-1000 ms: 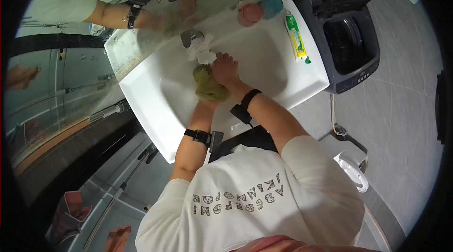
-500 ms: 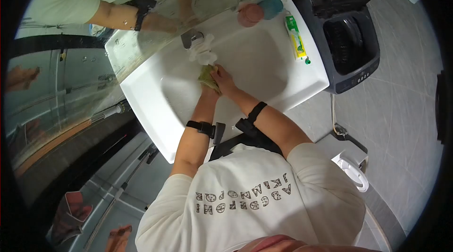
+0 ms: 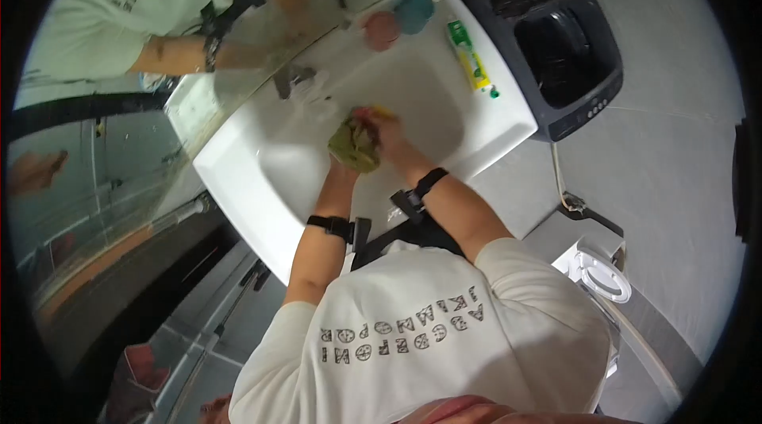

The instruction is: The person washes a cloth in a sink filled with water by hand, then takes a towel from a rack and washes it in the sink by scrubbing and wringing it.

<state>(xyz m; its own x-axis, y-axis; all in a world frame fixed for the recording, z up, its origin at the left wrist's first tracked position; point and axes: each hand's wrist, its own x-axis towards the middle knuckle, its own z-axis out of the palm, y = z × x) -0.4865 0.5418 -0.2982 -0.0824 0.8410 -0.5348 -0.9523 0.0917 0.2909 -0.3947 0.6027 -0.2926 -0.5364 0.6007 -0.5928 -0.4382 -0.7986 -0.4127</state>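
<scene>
A wet-looking green cloth (image 3: pixel 354 149) is bunched between my two hands above the white sink basin (image 3: pixel 432 98). My left hand (image 3: pixel 343 166) is closed under and around the cloth, which hides most of its fingers. My right hand (image 3: pixel 386 136) presses on the cloth from the right with bent fingers, slightly blurred. Small pink and yellow patches show at its fingertips; I cannot tell what they are. Just beyond the hands is the faucet (image 3: pixel 295 81), with a clear, crumpled-looking shape at its spout.
A pink cup (image 3: pixel 381 31) and a blue-green cup (image 3: pixel 414 13) stand at the sink's back corner. A green-yellow toothpaste tube (image 3: pixel 468 55) lies on the right rim, its green cap (image 3: pixel 494 92) nearby. A dark washing machine (image 3: pixel 567 59) adjoins the sink; a mirror (image 3: pixel 182 67) borders the left.
Both hands have drawn back from the faucet with the green cloth, which is more spread out now. Pink and yellow patches have appeared by my right fingertips. The whole view has shifted slightly.
</scene>
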